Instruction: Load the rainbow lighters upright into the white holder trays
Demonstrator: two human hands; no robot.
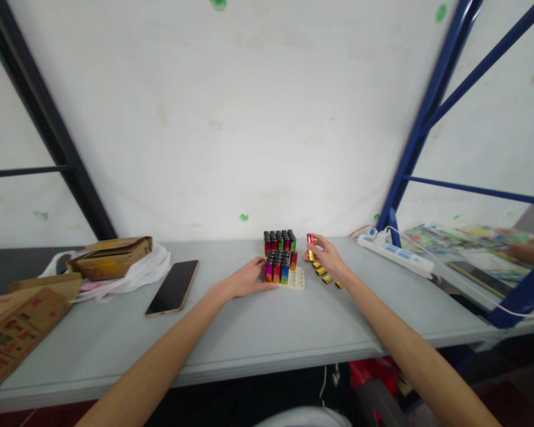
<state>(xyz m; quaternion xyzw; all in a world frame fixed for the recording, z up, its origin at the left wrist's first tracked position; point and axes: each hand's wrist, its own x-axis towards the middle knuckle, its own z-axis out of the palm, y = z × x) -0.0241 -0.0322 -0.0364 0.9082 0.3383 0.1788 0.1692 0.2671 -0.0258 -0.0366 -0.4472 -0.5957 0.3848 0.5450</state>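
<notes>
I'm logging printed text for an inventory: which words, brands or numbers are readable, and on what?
No text is legible here.
Cardboard at the left edge: red printing, too small and blurred to read.
Green marks on the wall: no readable letters.
Colourful sheets at the right: too blurred.
Small coloured cylinders, and the red-and-gold one in the right hand: no readable label.

Phone (172, 287) + pwr strip (396, 255) on tbl (249, 326)
</notes>
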